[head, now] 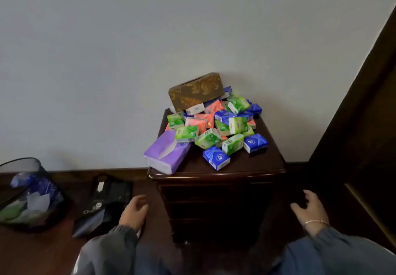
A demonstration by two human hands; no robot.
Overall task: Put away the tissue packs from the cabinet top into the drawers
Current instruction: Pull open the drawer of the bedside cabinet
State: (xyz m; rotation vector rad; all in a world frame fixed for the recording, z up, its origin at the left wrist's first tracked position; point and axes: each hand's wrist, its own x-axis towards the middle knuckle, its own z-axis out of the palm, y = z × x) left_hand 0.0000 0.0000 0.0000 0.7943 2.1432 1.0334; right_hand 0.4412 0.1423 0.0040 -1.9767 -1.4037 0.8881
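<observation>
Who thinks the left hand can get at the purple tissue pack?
Probably yes: the open left hand hangs below the purple tissue pack, which overhangs the cabinet corner; nothing lies between them.

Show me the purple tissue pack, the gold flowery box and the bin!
Purple tissue pack (166, 149): head view, its top face.
Gold-patterned tissue box (197, 94): head view, its front side.
Black mesh bin (25, 159): head view, its upper rim.

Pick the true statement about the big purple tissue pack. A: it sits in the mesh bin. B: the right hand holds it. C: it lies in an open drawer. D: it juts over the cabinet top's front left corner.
D: the purple tissue pack lies on the cabinet top, overhanging its front left corner.
</observation>
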